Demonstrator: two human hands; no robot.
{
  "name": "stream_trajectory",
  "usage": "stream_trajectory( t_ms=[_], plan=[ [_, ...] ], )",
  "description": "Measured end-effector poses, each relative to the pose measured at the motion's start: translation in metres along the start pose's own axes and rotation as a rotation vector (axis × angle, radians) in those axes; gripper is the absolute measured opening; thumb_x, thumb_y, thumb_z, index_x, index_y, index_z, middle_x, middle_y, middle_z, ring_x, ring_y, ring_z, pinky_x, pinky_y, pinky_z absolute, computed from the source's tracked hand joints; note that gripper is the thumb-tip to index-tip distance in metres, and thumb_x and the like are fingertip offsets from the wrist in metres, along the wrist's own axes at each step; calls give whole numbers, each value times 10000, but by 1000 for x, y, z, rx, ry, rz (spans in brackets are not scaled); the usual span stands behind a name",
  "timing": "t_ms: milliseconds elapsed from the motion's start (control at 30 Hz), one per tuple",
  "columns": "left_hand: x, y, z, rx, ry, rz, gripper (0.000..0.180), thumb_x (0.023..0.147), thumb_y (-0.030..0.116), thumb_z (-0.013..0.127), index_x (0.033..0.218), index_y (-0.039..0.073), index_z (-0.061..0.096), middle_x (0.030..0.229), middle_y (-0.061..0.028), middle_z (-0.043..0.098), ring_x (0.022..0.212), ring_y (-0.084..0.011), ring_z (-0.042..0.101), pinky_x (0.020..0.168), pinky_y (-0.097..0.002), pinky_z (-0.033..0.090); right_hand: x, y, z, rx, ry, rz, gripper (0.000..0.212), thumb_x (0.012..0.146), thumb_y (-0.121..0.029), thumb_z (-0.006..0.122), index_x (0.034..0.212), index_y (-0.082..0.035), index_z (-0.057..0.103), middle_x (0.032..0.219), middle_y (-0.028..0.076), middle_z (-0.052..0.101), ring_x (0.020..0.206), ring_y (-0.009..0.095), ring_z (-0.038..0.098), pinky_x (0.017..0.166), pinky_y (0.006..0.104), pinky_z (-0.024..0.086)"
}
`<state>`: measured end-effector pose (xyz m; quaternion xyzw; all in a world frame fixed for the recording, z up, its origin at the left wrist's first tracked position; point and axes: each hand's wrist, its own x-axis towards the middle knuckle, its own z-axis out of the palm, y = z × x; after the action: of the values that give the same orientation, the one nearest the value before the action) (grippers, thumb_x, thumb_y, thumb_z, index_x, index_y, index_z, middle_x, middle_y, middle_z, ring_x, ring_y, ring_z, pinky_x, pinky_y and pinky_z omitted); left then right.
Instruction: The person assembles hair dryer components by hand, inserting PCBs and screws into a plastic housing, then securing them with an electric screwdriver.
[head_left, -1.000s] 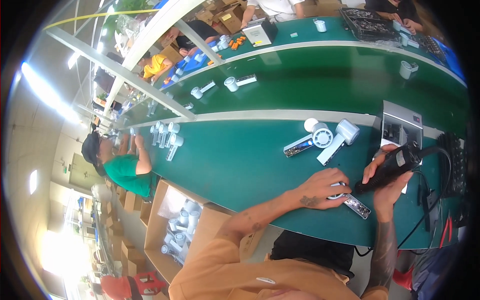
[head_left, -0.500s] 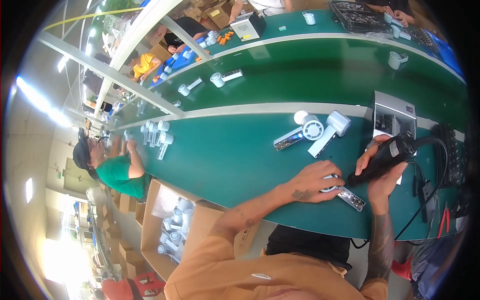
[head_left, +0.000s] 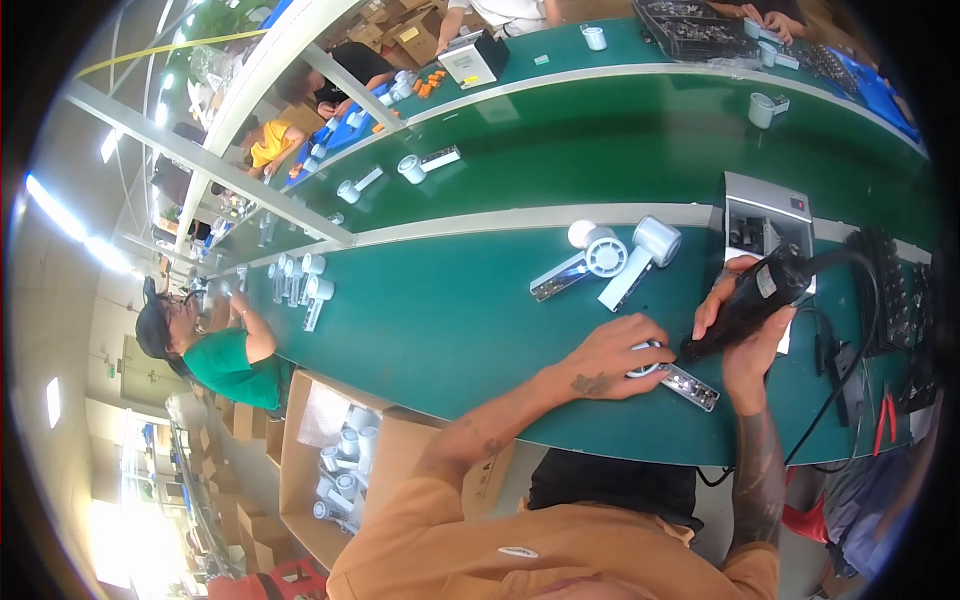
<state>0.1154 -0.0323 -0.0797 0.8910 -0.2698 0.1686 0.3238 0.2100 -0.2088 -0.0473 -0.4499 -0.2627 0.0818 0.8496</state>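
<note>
My left hand (head_left: 622,357) is closed around the round head of a small pale-blue handheld fan, pressing it to the green bench. The fan's opened handle (head_left: 692,388) points to the right, with its inner parts showing. My right hand (head_left: 758,350) grips a thick black electric screwdriver (head_left: 748,308), tilted with its lower end just above the fan near my left fingertips. Whether its bit touches a screw is hidden. Beyond my hands lie two more pale-blue fans, one with a grille front (head_left: 606,257) and one on its side (head_left: 657,241), beside a white round piece (head_left: 581,234).
A grey metal box (head_left: 768,215) with small dark parts stands behind the screwdriver. Red-handled pliers (head_left: 885,420) and black cables lie at the right. A carton (head_left: 400,440) of fans stands at the left. A co-worker in green (head_left: 235,365) sits further left, and fans rest on the belt (head_left: 560,150).
The whole view has shifted slightly, so bench and belt things sit further left in the picture. Both hands keep their hold, with the screwdriver still over the fan.
</note>
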Motion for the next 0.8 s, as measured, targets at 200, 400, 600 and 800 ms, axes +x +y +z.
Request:
stream_trajectory(
  t_ms=[200, 400, 600, 800],
  plan=[
    [-5, -2, -1, 9, 18, -14, 222, 800, 120, 758, 1007, 72, 694, 1019, -73, 621, 934, -280, 616, 771, -384, 520, 2, 9, -1, 14, -30, 10, 930, 891, -806, 386, 1264, 45, 427, 707, 91, 557, 592, 175, 573, 563, 304, 466],
    [-2, 0, -2, 18, -10, -8, 231, 788, 116, 766, 1005, 75, 699, 1018, -70, 627, 934, -271, 621, 778, -379, 525, 1, 3, -1, -2, -36, 9, 923, 890, -814, 372, 1262, 29, 420, 705, 89, 545, 585, 173, 561, 562, 296, 463],
    [-3, -1, 1, 49, 26, 19, 218, 767, 115, 779, 967, 79, 699, 987, -53, 631, 900, -261, 635, 730, -364, 536, 1, 2, -3, -24, -119, 16, 861, 933, -725, 435, 1340, 33, 406, 791, 79, 572, 689, 153, 587, 637, 289, 473],
    [-9, 8, -3, 102, 19, 179, 213, 738, 127, 781, 922, 85, 684, 950, -52, 621, 839, -250, 630, 667, -355, 512, 1, -3, 5, -250, -151, 41, 719, 932, -487, 631, 1343, 48, 383, 829, 82, 597, 782, 160, 589, 734, 299, 456]
  ],
)
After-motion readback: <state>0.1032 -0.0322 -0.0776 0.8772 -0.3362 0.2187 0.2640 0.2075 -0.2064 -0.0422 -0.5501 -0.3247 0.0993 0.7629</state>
